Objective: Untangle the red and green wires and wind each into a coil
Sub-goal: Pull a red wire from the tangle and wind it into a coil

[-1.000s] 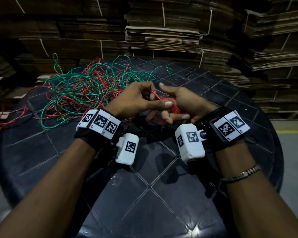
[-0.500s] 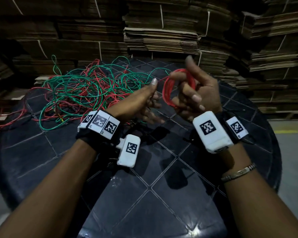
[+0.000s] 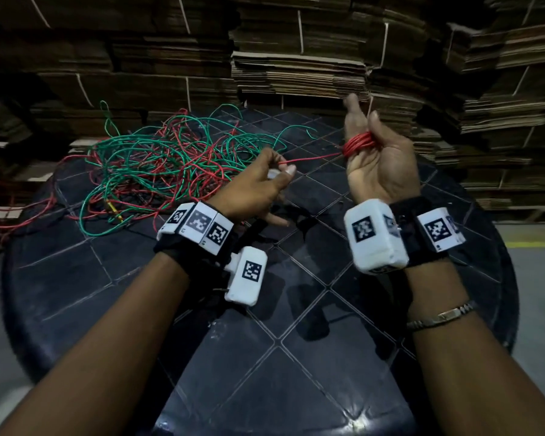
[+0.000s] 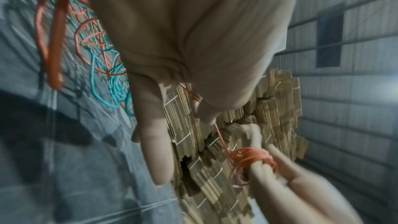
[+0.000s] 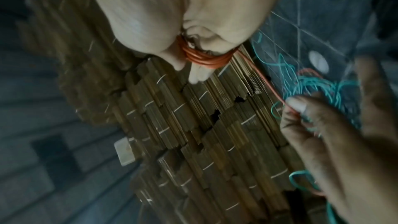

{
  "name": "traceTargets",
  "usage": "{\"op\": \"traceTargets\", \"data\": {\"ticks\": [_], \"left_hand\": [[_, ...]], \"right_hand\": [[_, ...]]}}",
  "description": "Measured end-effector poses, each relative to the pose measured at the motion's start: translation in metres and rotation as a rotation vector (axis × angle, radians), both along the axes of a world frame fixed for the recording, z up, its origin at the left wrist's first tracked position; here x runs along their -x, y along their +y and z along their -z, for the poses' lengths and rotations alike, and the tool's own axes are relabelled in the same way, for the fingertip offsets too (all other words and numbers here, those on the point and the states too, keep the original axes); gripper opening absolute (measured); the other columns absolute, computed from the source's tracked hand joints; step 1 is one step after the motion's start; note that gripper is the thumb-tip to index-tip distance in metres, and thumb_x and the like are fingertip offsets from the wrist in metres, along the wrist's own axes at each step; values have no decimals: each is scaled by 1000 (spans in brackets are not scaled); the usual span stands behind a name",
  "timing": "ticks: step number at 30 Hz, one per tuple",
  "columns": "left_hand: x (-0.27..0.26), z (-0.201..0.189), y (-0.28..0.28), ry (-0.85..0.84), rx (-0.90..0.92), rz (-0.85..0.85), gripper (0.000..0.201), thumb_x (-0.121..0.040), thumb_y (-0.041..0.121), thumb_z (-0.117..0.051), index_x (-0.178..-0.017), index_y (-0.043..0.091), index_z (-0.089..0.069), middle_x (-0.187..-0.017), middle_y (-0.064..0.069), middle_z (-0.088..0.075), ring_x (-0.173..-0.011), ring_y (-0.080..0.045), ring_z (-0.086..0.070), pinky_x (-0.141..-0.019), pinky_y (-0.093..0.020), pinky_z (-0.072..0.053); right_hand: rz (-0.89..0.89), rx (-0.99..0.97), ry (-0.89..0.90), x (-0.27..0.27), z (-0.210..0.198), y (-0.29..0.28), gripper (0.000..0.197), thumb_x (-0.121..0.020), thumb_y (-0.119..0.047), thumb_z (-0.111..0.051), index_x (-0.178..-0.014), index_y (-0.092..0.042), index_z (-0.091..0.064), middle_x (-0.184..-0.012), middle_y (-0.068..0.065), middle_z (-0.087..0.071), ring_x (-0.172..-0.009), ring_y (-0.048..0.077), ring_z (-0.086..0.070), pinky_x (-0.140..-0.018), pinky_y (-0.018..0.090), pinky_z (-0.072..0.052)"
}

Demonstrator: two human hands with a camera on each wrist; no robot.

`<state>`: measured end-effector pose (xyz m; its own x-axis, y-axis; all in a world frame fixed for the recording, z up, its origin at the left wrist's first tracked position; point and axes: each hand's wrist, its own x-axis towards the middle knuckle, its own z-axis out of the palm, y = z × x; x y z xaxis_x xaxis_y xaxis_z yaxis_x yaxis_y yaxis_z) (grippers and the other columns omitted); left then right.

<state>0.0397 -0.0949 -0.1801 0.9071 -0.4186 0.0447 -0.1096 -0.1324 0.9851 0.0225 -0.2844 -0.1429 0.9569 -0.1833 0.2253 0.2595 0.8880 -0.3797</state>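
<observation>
Winding red wire [image 3: 312, 158] is what I've got going, and the coil [image 3: 358, 143] sits right of centre in the head view, a tight bundle of loops round two or three fingers of my right hand [image 3: 379, 165]. That hand is raised palm toward me, fingers curled enough to keep the loops on, thumb up beside them. From the coil one taut strand runs left and slightly down to my left hand [image 3: 258, 187], which pinches it between thumb and forefinger while the other fingers hang loose. So the strand's long axis lies nearly level across the middle of the frame, coil at its right end, pinch at its left. My guess is the next wrap depends on that line staying tight while the left hand feeds it round.

In the right wrist view the coil [image 5: 204, 57] looks smooth, glossy and neatly stacked, only a few turns thick. Behind the left hand, upper left of the head view, the tangle [image 3: 158, 168] of red and green wire [image 3: 114, 190] lies heaped on the dark table [image 3: 265, 372], the two colours thoroughly crossed. Most of the job looks ahead of me. Green is untouched. Stacked cardboard [image 3: 296, 67] fills the top of the frame.
</observation>
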Motion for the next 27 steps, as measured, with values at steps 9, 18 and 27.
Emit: {"op": "traceTargets", "data": {"ticks": [9,18,27], "left_hand": [[-11,-2,8,3,142,-164,21,-103,15,-62,-90,19,-47,-120,-18,-58,-104,-27,-66,-57,-38,-62],[-9,-11,12,-215,324,-46,19,-94,16,-70,-86,18,-53,-139,-7,-63,-112,-11,-67,-100,-41,-53],[-8,-8,9,-53,130,-92,40,-89,63,-66,-97,24,-69,-96,-2,-67,-90,-15,-63,-79,-30,-50]], "right_hand": [[569,971,420,-19,20,-9,31,-90,-1,-58,-67,-15,-43,-62,-5,-45,-57,7,-43,-53,18,-37],[-464,1200,328,17,9,30,46,-109,-35,-36,-104,5,-56,-63,14,-62,-37,15,-51,-38,22,-34],[-573,1110,5,37,0,15,69,-104,-45,-39,-58,-2,-68,-29,2,-27,-25,17,-19,-42,29,-6]]}}
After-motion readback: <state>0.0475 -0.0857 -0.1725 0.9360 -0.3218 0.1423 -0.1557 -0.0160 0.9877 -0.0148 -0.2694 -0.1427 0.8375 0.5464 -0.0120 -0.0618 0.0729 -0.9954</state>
